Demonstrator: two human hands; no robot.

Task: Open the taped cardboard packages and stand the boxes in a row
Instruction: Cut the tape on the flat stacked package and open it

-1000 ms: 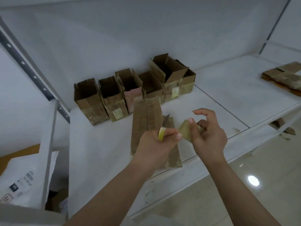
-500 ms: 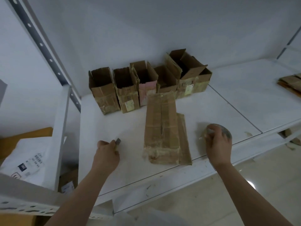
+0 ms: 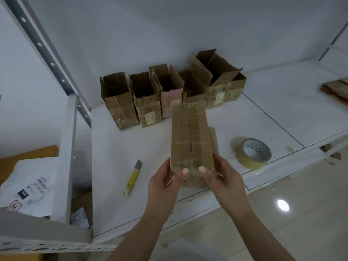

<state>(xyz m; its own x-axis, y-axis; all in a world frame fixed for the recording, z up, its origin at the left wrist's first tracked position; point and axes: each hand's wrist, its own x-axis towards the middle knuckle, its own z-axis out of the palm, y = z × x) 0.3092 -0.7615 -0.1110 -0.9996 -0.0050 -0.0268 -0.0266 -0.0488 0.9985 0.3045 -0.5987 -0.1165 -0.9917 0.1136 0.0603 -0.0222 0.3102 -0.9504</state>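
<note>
Both hands, left (image 3: 165,178) and right (image 3: 224,176), clasp the near end of the taped package (image 3: 190,136) at the shelf's (image 3: 120,147) front edge. Tilting it up carelessly could knock the row of boxes (image 3: 169,91) behind, or the knife (image 3: 132,178) off the edge.

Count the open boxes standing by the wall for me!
6 open boxes: far left, second, pink-fronted third, fourth, tall fifth, and sixth, partly hidden behind it. More may be hidden.
</note>
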